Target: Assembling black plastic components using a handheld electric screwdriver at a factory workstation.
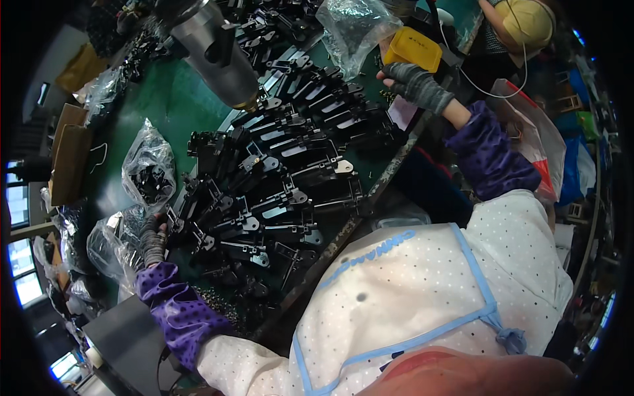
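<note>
My left hand [153, 239], in a grey fingerless glove, is at the left edge of a pile of black metal brackets [281, 178]. Its fingers are bent together beside a clear plastic bag [148, 155] with small black parts inside; what they grip, if anything, is too small to make out. My right hand [422, 89], gloved the same way, is at the far right of the pile, just below a yellow plastic tub [414, 50]. Its fingers are curled inward, and any small thing between them is hidden.
A grey cylindrical machine head [218, 56] with a brass-coloured tip hangs over the green table [109, 173]. Clear plastic wrap [353, 30] lies at the back. Small loose parts [224, 307] lie near the front edge. Another person [518, 30] is at the far right.
</note>
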A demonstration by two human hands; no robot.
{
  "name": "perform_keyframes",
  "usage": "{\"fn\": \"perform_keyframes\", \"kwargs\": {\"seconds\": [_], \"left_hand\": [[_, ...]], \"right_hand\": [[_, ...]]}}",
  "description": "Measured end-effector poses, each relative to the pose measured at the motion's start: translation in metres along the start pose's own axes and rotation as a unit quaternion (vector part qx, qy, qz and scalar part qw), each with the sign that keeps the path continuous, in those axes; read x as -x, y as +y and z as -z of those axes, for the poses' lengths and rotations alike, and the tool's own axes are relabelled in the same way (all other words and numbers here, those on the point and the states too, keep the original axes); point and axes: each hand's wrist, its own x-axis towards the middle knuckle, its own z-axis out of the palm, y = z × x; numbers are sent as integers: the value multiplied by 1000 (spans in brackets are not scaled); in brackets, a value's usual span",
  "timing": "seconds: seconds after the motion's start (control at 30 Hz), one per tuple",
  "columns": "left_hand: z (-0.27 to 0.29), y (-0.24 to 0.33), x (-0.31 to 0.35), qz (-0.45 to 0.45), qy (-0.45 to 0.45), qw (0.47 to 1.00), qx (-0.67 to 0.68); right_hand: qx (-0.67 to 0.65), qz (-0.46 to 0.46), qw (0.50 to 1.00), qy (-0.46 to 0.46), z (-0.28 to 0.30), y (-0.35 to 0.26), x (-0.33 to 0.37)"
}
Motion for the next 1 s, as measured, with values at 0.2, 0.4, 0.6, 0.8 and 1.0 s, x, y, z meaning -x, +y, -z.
{"fn": "perform_keyframes", "kwargs": {"seconds": [0.2,0.4,0.6,0.8,1.0], "left_hand": [[-1,-16,26,119,126,985,-19],[10,186,42,36,182,953,239],[-39,292,42,-149,163,952,212],[-69,291,39,-170,114,947,248],[-71,288,43,-205,90,938,264]], "right_hand": [[129,-107,986,-21,-44,12,-51],[172,-122,974,-88,-31,19,-52],[203,-116,969,-76,-20,-11,-55],[-289,-147,936,-140,3,-102,-34],[-396,-67,842,-360,-50,-173,-30]]}}
